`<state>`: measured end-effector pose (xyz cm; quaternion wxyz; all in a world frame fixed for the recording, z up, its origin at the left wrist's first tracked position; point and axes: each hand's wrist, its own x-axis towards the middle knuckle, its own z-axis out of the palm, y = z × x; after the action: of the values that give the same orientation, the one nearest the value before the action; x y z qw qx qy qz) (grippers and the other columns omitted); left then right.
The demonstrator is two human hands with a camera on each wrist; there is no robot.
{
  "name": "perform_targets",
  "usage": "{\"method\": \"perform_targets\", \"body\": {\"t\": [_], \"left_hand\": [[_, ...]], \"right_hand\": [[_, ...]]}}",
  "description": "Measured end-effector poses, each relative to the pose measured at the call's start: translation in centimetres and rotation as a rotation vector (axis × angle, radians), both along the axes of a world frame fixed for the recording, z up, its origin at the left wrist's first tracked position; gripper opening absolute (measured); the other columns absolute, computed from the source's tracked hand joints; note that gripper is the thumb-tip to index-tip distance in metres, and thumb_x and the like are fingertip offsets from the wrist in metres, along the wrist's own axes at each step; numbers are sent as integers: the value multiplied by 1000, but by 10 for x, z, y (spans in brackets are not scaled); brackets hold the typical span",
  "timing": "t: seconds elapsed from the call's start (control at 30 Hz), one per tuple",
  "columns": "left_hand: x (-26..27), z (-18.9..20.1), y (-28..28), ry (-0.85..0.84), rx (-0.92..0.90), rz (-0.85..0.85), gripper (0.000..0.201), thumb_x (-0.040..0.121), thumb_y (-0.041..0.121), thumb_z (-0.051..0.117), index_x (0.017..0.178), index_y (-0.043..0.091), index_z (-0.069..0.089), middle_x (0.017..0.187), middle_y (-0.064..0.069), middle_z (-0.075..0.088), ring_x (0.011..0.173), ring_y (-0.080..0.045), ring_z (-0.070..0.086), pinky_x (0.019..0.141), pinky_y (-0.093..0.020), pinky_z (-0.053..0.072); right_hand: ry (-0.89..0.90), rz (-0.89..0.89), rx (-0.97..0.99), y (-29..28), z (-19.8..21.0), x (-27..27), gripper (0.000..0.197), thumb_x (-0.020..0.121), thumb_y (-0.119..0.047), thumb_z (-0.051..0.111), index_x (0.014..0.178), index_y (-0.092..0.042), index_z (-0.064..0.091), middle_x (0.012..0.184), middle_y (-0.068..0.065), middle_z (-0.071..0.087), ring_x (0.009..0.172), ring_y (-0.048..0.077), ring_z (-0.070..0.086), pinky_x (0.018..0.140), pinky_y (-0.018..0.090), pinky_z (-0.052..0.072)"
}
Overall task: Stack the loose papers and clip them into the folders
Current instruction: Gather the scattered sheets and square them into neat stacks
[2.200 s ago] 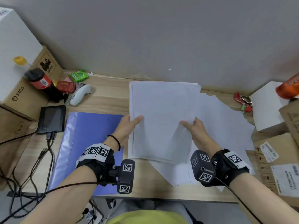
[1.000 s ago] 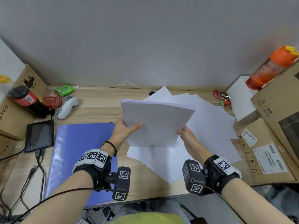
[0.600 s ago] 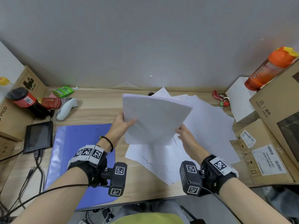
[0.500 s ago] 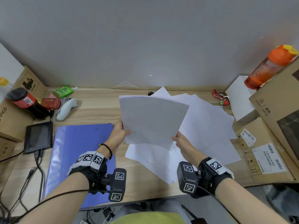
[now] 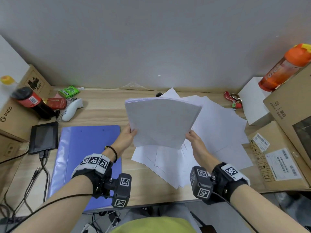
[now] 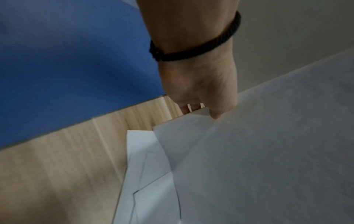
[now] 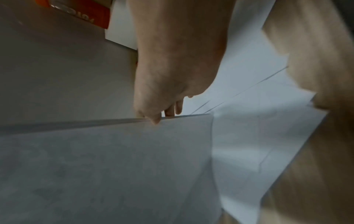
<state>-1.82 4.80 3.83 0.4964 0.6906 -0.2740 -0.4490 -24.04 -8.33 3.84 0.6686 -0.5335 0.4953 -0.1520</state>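
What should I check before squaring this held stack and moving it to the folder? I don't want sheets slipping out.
1. Left hand grips the stack of papers at its left edge: ok.
2. Right hand grips its right edge: ok.
3. Stack lifted clear of the loose sheets on the desk: ok.
4. Stack edges flush: not ok; the far edges look slightly fanned.
5. All papers gathered: not ok; many loose sheets remain spread on the desk.
6. Blue folder open, with its clip ready: cannot tell; it lies flat and closed, with no clip visible.

White paper stack (image 5: 161, 121) raised, blue folder (image 5: 84, 158) apparently closed
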Motion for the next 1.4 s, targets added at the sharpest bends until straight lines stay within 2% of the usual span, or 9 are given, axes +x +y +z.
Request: {"method": "perform_targets", "body": {"t": [0.13, 0.27, 0.4, 0.57, 0.87, 1.0, 1.17, 1.3, 1.4], "left_hand": [[1, -5, 1, -38, 20, 71, 27, 103, 17, 38, 126, 25, 51, 113, 16, 61, 106, -4, 58, 79, -17, 47], [15, -5, -1, -45, 59, 163, 32, 99, 10, 38, 123, 19, 56, 117, -2, 65, 106, -24, 62, 89, -38, 51], [24, -20, 21, 33, 150, 282, 33, 95, 8, 36, 122, 15, 54, 118, -5, 62, 96, -24, 60, 81, -36, 50], [32, -26, 44, 1, 143, 294, 35, 100, 16, 34, 133, 19, 45, 128, 0, 57, 110, -19, 57, 93, -37, 49], [29, 46, 1, 33, -352, 342, 32, 98, 11, 45, 116, 37, 47, 121, 14, 60, 113, -4, 58, 91, -21, 50], [10, 6, 5, 82, -112, 250, 41, 99, 18, 46, 135, 28, 30, 125, 13, 52, 112, -4, 54, 81, -17, 44], [-7, -36, 21, -46, 105, 153, 18, 103, 27, 37, 108, 13, 47, 100, -1, 51, 88, -11, 50, 79, -23, 42], [12, -25, 12, -102, 56, 240, 23, 102, 24, 36, 95, 9, 51, 89, 1, 52, 79, -13, 51, 69, -24, 42], [28, -28, 14, -140, 92, 255, 29, 102, 24, 33, 111, 6, 54, 99, -5, 57, 88, -21, 54, 78, -36, 45]], "right_hand": [[114, -51, -107, 2, -22, -2, 26, 98, -20, 37, 101, -1, 55, 94, -3, 58, 90, 14, 51, 77, 23, 36], [40, -34, -28, -7, -12, 19, 27, 99, -23, 37, 102, -13, 62, 97, 5, 60, 85, 21, 54, 81, 33, 44], [40, 101, 167, 9, -20, 32, 34, 95, -40, 46, 121, -20, 54, 118, 4, 61, 100, 26, 59, 86, 37, 47], [80, 328, 98, 33, -18, 49, 36, 96, -13, 44, 129, -26, 43, 124, -1, 59, 109, 21, 60, 91, 39, 50], [-216, 96, -185, -8, 38, 76, 50, 88, 0, 45, 131, -25, 46, 126, -4, 60, 115, 12, 58, 94, 29, 48], [-22, 130, -56, 11, -2, 45, 57, 89, -4, 44, 139, -29, 32, 132, -9, 50, 128, 15, 44, 102, 30, 36], [111, 137, 46, 42, -20, 25, 45, 103, -20, 29, 148, -24, 23, 132, -16, 34, 119, 2, 29, 99, 22, 21], [153, 118, 13, 19, -16, 34, 31, 97, -36, 32, 125, -30, 44, 120, -11, 47, 109, 9, 42, 92, 26, 30], [145, 156, 0, 8, -14, 45, 24, 95, -30, 38, 107, -17, 55, 104, 1, 58, 89, 18, 52, 79, 31, 42]]}}
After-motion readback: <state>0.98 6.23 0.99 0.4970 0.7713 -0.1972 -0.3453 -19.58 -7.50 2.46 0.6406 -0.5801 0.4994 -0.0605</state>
